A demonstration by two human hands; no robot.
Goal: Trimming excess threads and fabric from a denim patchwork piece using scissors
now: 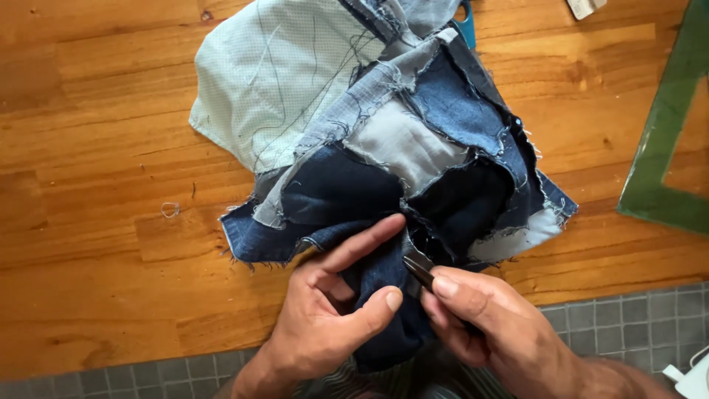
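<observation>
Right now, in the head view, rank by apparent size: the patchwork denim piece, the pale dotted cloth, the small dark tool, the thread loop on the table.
1. Patchwork denim piece
2. Pale dotted cloth
3. Small dark tool, partly hidden by the right hand
4. Thread loop

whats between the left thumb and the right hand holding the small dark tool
In the head view, a fold of dark blue denim from the patchwork piece lies between the left hand thumb and the right hand, which pinches the small dark tool.

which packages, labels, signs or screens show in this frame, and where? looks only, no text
Small label or tag: top edge, right of centre, on the wooden table; pale rectangle with a darker end, cut off by the frame.
No screens or signs show. The white object at the bottom right corner is too cropped to identify.
</observation>
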